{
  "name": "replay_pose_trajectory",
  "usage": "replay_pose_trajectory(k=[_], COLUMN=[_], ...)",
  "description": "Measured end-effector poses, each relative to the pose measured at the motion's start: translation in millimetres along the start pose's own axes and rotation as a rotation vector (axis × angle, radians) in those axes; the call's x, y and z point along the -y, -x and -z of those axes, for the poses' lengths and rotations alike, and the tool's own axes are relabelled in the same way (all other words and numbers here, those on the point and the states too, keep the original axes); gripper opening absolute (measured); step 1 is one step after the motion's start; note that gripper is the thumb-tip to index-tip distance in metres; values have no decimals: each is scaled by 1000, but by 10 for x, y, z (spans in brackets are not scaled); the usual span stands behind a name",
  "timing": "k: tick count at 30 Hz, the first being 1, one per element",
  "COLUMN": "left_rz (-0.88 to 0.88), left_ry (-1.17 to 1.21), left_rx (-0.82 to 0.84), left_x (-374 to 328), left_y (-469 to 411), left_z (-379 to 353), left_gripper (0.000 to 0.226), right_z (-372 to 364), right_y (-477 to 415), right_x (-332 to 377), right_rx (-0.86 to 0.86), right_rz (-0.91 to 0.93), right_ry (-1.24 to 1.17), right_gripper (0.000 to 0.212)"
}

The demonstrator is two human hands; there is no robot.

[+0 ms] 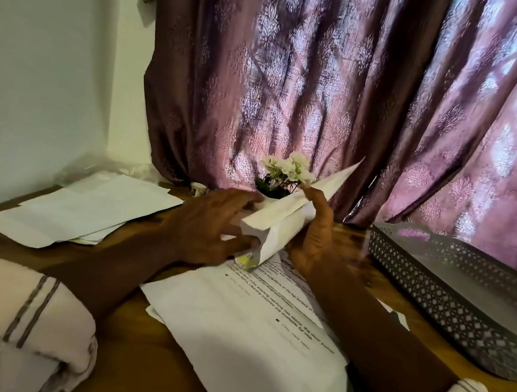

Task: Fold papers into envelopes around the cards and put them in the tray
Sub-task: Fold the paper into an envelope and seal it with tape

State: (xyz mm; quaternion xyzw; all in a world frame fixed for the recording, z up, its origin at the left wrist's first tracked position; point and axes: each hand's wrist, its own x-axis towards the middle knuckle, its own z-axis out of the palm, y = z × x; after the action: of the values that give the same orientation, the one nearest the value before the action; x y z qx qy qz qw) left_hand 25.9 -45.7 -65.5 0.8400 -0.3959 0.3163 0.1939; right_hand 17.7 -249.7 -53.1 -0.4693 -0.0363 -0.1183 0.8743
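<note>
Right now we hold a folded paper [279, 228] up off the wooden surface [130, 360], between both hands and about midway across it. Our left hand [211, 222] takes the paper's left end, with the fingers reaching behind the fold and the thumb below it. Our right hand [314, 236] wraps the right side, its fingers upright and one fingertip pressed against a long pointed flap that rises toward the upper right. At the lower end of the fold a yellow corner of a card [247, 260] peeks out, so the card sits inside the paper. Beneath our hands lie printed sheets [250, 320], spread on the surface with their text running at a slant. To the left, well apart from the fold, rests a loose stack of white papers [84, 209]. The grey perforated tray [455, 287] stands on the right side of the surface, near our right hand but not touching it. Behind the fold we see a small pot of white flowers [282, 176] in front of a purple patterned curtain [332, 74]. Both our striped white sleeves [13, 321] are rolled up at the forearm
</note>
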Motion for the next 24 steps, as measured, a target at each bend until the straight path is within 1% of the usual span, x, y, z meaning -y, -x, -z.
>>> replay_pose_trajectory(k=[2, 3, 4, 5, 6, 7, 8, 9, 12, 13, 14, 16, 17, 19, 20, 21, 22, 24], left_rz=[136, 211, 291, 343, 370, 384, 404, 425, 507, 533, 566, 646, 679, 694, 702, 727, 727, 663], left_ry=[-67, -115, -162, -203, -231, -233, -217, -189, -48, 0, 27, 61, 137, 451, 644, 791, 886, 919], left_rx=[120, 208, 299, 369, 395, 395, 388, 382, 321, 267, 191, -23, -126, -308, -349, -331, -249, -4], left_x=[100, 152, 176, 190, 190, 179, 175, 176, 185, 188, 205, 270, 280, 281, 255, 183, 138, 66], left_y=[36, 61, 74, 76, 69, 56, 38, 29, 55, 78, 85, 71, 54, 7, -12, -19, -19, 5], left_z=[-29, -31, -31, -34, -36, -38, -31, -24, -19, -27, -50, -74, -47, 52, 129, 211, 279, 341], left_gripper=[75, 79, 82, 84, 84, 83, 79, 76, 83, 80, 70, 40, 28, 26, 26, 25, 25, 31], right_z=[78, 131, 169, 187, 213, 219, 226, 240, 326, 359, 399, 414, 411, 398, 388, 387, 380, 339], right_y=[-22, -17, -23, -24, -41, -24, -29, -38, -84, -92, -109, -68, -44, -18, -9, -11, -15, -11], right_x=[73, 99, 121, 139, 159, 200, 224, 243, 294, 304, 311, 336, 356, 383, 398, 389, 388, 366], right_rx=[-34, -59, -84, -88, -94, -101, -123, -149, -162, -168, -161, -186, -203, -233, -241, -239, -230, -211], right_rz=[8, 5, 9, 7, 22, 14, 27, 46, 74, 81, 84, 57, 53, 34, 39, 40, 45, 45], right_ry=[-17, -10, -24, -37, -51, -94, -117, -141, -199, -206, -219, -219, -231, -252, -261, -266, -267, -265], right_gripper=[79, 77, 68, 53, 42, 37, 36, 39, 52, 54, 53, 44, 40, 39, 38, 38, 38, 39])
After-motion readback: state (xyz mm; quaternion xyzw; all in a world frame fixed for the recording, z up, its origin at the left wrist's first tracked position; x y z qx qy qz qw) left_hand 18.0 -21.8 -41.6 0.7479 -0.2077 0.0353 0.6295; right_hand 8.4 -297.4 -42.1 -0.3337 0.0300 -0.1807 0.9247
